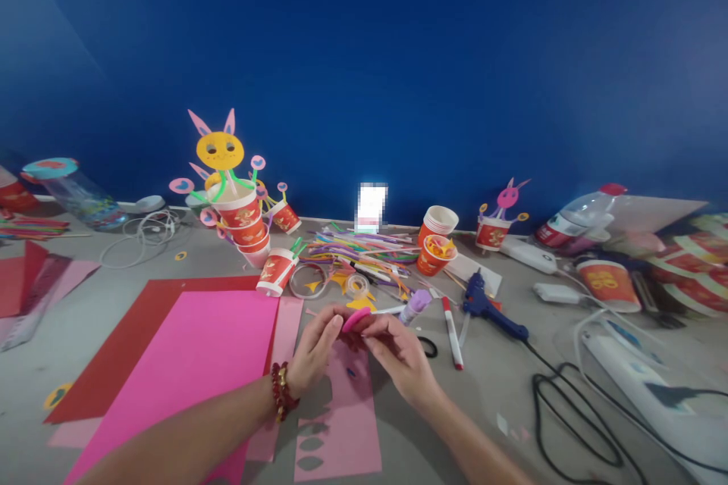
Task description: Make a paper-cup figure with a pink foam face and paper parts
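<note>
A small bright pink paper piece (356, 319) is pinched between my two hands above the table. My left hand (319, 341), with a beaded bracelet at the wrist, grips its left side with thumb and fingers. From the right, my right hand (401, 352) has its fingertips at the piece's lower right edge. Below them lies a pale pink sheet (349, 436) with oval holes cut along its left side. A purple-capped glue stick (416, 305) lies just beyond my right hand, near a red-and-white marker (453, 333).
Large pink (187, 364) and red sheets (130, 348) cover the left. A stacked-cup rabbit figure (239, 204) stands behind them. Craft sticks (364, 248) are heaped at the back. On the right are a blue glue gun (492, 307), its looped cord, and a power strip (642, 386).
</note>
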Action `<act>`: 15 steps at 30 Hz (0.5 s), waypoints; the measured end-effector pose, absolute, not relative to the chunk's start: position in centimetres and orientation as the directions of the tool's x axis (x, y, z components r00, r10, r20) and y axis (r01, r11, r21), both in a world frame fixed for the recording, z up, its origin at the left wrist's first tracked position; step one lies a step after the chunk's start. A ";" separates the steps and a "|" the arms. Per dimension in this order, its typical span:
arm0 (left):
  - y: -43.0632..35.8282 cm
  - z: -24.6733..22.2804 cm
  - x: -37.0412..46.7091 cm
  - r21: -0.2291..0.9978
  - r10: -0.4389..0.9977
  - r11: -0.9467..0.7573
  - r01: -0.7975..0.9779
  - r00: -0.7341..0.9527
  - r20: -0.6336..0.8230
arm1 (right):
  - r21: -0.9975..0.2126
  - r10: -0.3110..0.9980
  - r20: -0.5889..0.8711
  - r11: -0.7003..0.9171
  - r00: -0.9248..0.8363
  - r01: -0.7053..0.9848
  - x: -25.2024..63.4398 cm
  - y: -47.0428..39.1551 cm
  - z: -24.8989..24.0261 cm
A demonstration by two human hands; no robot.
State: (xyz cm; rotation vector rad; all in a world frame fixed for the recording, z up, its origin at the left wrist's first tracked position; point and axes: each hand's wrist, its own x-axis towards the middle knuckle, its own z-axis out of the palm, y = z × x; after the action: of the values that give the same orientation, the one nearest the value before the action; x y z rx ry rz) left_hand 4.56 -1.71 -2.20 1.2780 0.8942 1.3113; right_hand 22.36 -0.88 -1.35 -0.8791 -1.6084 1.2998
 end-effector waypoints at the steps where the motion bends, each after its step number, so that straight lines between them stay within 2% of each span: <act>1: -1.7 -2.2 4.5 0.968 0.974 -0.176 -0.176 0.114 0.198 | -0.977 0.908 0.193 0.212 -0.372 0.009 22.4 -1.0 -1.3; 9: -1.5 -1.6 4.9 0.927 0.965 -0.100 -0.363 0.192 0.179 | -0.980 0.891 0.191 0.148 -0.412 -0.134 23.0 -0.7 -1.4; 15: -1.5 -1.6 4.8 0.868 0.965 0.147 -0.474 0.261 -0.021 | -0.975 0.886 0.125 0.026 -0.447 -0.221 23.3 -0.8 -0.5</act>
State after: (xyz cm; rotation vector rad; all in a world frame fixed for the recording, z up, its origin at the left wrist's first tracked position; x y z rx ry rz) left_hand 4.80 -1.53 -1.63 0.8794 0.6981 1.1660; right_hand 23.32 -0.76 -0.48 -0.7285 -1.4117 1.5761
